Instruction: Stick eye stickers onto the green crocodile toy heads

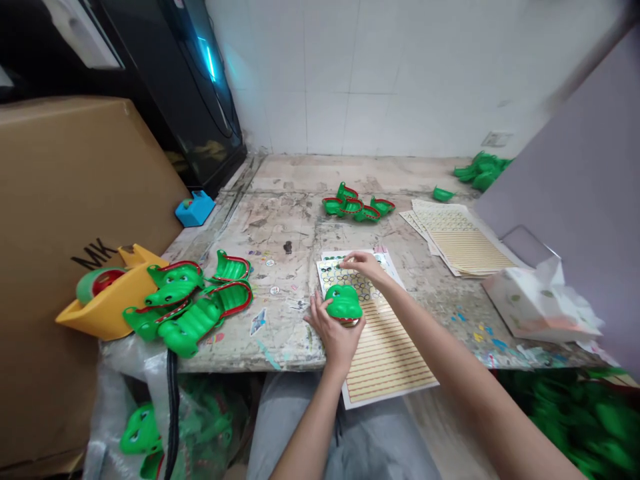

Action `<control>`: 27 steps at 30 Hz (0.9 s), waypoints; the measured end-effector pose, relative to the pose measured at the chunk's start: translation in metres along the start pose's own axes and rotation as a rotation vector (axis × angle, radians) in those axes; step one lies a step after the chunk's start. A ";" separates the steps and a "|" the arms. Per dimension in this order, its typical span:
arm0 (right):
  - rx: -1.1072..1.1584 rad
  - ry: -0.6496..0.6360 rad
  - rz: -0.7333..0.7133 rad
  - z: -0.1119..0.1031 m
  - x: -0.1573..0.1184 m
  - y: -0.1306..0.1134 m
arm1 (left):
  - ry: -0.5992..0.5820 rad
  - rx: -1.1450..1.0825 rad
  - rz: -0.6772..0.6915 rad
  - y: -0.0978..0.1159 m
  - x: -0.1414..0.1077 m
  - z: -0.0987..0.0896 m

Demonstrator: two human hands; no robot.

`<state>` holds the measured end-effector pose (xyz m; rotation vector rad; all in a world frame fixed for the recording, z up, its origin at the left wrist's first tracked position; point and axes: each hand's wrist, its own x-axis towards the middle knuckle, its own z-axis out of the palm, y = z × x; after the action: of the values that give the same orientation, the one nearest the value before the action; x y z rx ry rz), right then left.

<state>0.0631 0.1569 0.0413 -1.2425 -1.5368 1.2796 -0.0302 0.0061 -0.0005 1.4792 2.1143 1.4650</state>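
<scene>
My left hand (340,337) is wrapped round a green plastic crocodile head (344,302), which shows one eye sticker. Under and beside it lies a sticker sheet (387,360), with eye stickers in its upper part and red-lined strips lower down. Over the sheet's eye rows, my right hand (366,265) has thumb and fingertips brought together in a pinch. Whatever is between those fingertips is too small to tell. The sheet's near end hangs past the table edge over my lap.
Green crocodile jaws (357,205) lie farther back. Finished-looking crocodiles (175,293) pile up at left by a yellow holder (107,307). More sticker sheets (463,237) and a tissue pack (543,303) sit at right. A cardboard box (75,200) stands left; green parts (575,420) fill the space below right.
</scene>
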 end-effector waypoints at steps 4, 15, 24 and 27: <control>-0.015 -0.020 0.090 0.000 -0.050 -0.005 | 0.004 0.000 0.009 0.000 0.000 0.000; -0.174 0.176 0.094 0.007 -0.068 0.008 | -0.008 0.012 -0.002 -0.001 0.001 0.001; -0.206 0.222 0.046 0.013 -0.075 0.012 | -0.013 0.019 0.001 0.000 0.001 0.001; -0.504 0.276 -0.061 0.016 -0.079 0.006 | -0.016 0.016 0.002 0.000 0.001 0.001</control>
<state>0.0672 0.0769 0.0344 -1.5918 -1.7277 0.6589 -0.0302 0.0078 -0.0005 1.4938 2.1211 1.4357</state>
